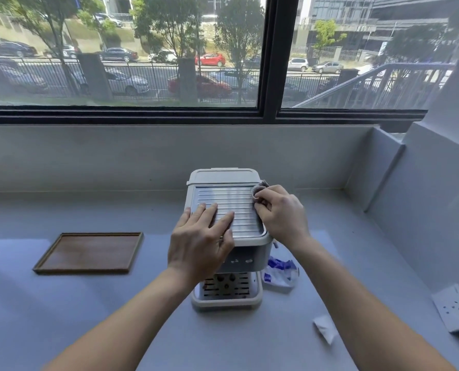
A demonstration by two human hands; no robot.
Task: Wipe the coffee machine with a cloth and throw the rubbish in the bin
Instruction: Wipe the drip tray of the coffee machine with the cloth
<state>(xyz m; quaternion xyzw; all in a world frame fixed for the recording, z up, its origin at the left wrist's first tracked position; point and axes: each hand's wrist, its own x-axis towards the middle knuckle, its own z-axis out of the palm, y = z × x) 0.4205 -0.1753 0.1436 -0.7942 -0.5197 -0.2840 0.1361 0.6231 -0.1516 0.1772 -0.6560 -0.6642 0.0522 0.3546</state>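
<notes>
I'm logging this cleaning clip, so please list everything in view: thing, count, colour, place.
coffee machine: 1, pale grey, centre of the counter
cloth: 1, grey, at the right rear corner of the machine's top
wrapper: 1, blue and white, crumpled, right of the machine's base
paper scrap: 1, white, front right of the counter
tray: 1, brown wood, left of the machine
socket plate: 1, white, far right
counter: 1, pale grey, below the window
window: 1, dark frame, behind
left hand: 1, flat on the machine's top
right hand: 1, grips the cloth
</notes>
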